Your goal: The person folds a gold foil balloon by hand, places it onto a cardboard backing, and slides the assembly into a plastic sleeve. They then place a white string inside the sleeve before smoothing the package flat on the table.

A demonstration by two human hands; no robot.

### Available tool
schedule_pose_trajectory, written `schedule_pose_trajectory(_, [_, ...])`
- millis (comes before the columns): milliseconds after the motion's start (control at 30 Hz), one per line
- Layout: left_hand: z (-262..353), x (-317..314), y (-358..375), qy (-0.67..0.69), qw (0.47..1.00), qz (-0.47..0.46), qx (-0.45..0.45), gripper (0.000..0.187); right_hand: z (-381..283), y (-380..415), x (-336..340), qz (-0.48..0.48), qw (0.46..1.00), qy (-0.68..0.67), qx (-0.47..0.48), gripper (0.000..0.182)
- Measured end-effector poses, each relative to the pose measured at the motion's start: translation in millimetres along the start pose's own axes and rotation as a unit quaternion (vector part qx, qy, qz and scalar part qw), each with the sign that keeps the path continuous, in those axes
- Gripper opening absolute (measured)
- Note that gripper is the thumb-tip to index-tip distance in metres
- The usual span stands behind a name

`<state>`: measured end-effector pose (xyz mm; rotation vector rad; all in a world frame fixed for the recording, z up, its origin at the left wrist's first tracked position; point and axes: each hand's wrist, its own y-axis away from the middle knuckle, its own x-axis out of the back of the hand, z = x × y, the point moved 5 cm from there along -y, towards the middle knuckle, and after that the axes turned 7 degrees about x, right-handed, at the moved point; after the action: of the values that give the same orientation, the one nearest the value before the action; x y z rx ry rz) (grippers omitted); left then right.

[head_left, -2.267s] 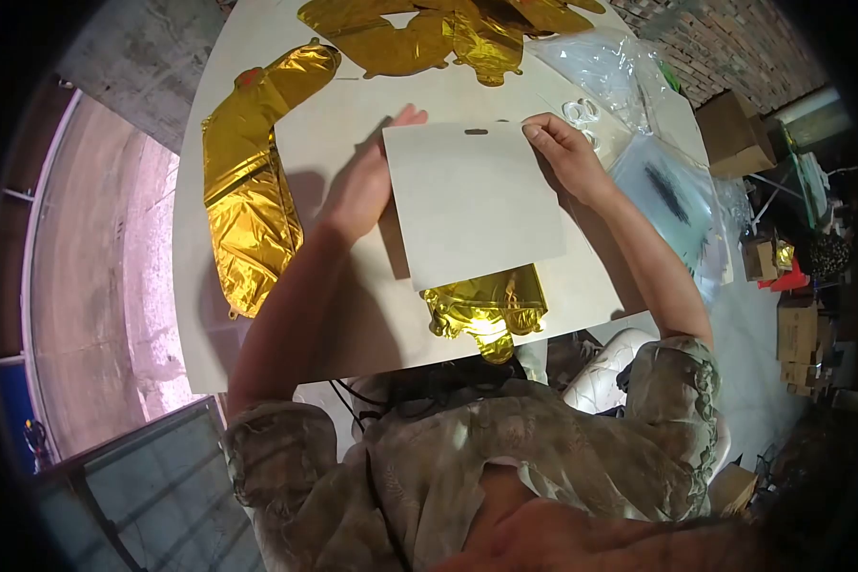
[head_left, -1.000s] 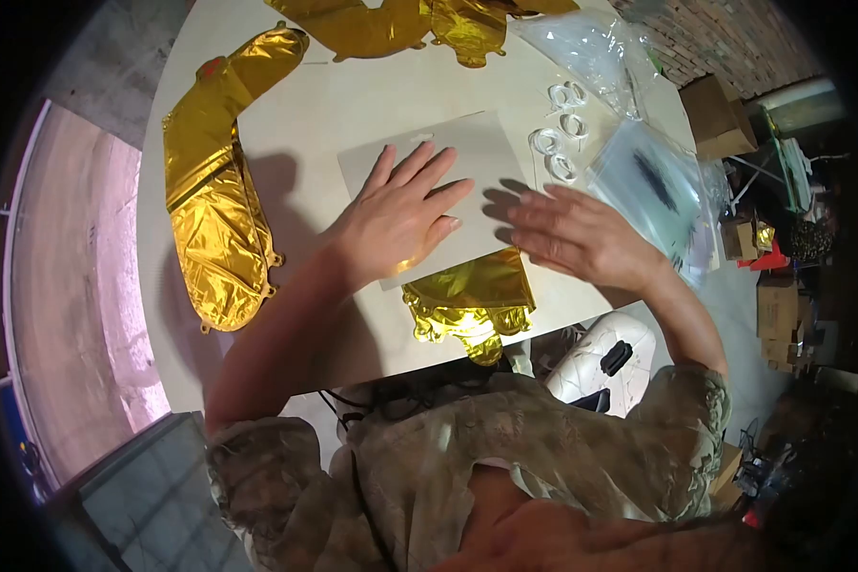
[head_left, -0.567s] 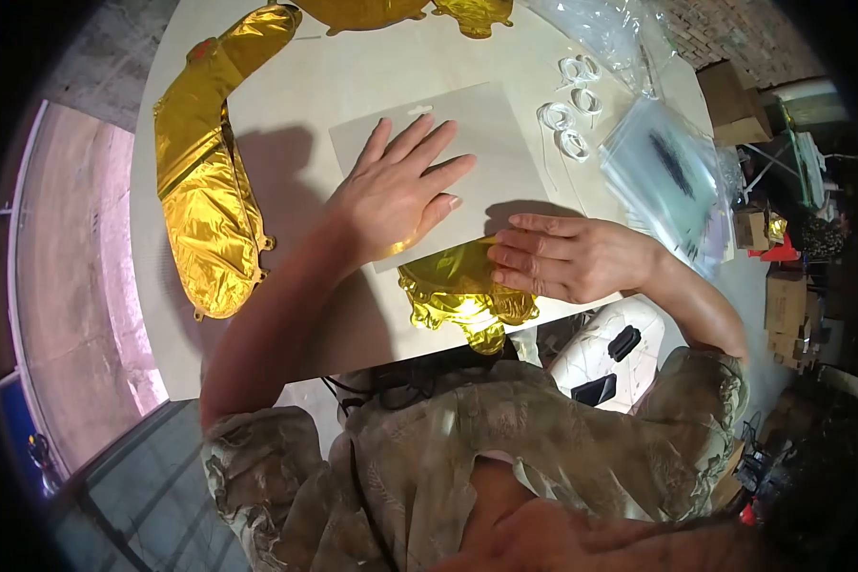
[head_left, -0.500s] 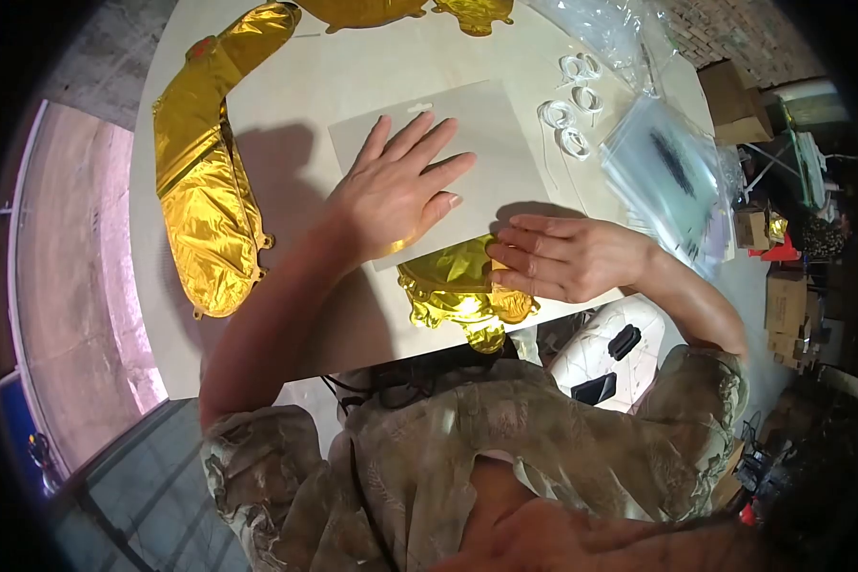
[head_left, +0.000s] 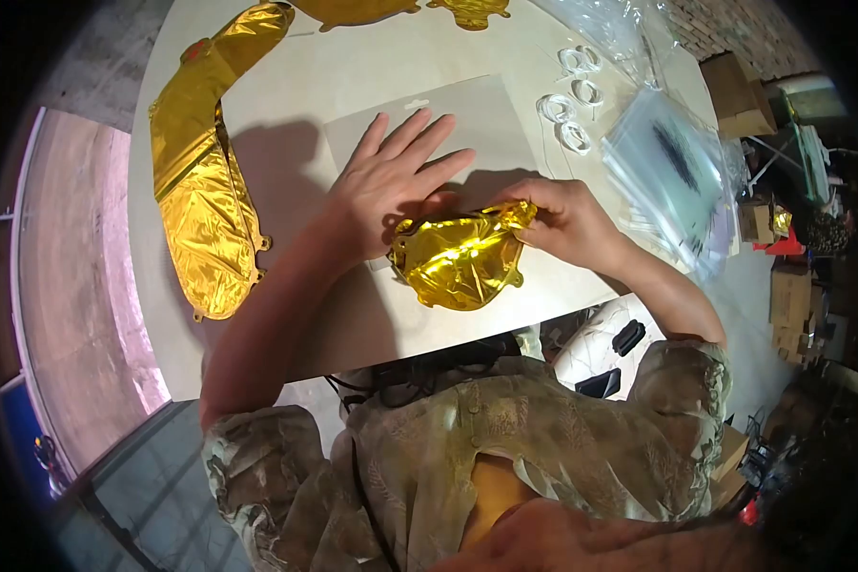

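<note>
My left hand (head_left: 381, 191) lies with fingers spread over a flat translucent plastic bag (head_left: 491, 119) with a hang hole at its top. Its thumb is partly hidden behind a folded gold foil balloon (head_left: 459, 265). My right hand (head_left: 577, 224) pinches the right end of that balloon between thumb and fingers, raising it over the bag's lower edge. Small tabs stick out along the shiny, crumpled edge of the foil.
At the left lies a long folded gold foil balloon (head_left: 195, 210); more gold foil (head_left: 353, 10) is at the far edge. Coils of white string (head_left: 572, 138) and a stack of clear plastic bags (head_left: 663, 176) sit on the right of the table (head_left: 429, 334). Boxes (head_left: 734, 95) stand beyond.
My right hand has closed on the folded gold balloon and lifted it from the table's near edge up toward my left hand. My left hand has stayed spread on the bag.
</note>
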<state>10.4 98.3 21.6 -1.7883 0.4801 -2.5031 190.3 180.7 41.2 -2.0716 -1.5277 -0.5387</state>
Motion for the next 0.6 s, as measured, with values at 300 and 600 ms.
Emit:
schedule_pose_trajectory(300, [-3.4, 3.0, 1.0, 0.065, 0.998, 0.01, 0.011, 0.051, 12.1, -6.5, -0.4, -0.019, 0.985, -0.111, -0.133, 0.029])
schedule_pose_trajectory(600, [-20.9, 6.0, -5.6, 0.158, 0.987, -0.014, 0.038, 0.044, 28.0, -14.4, -4.1, -0.045, 0.978, -0.156, -0.128, 0.031])
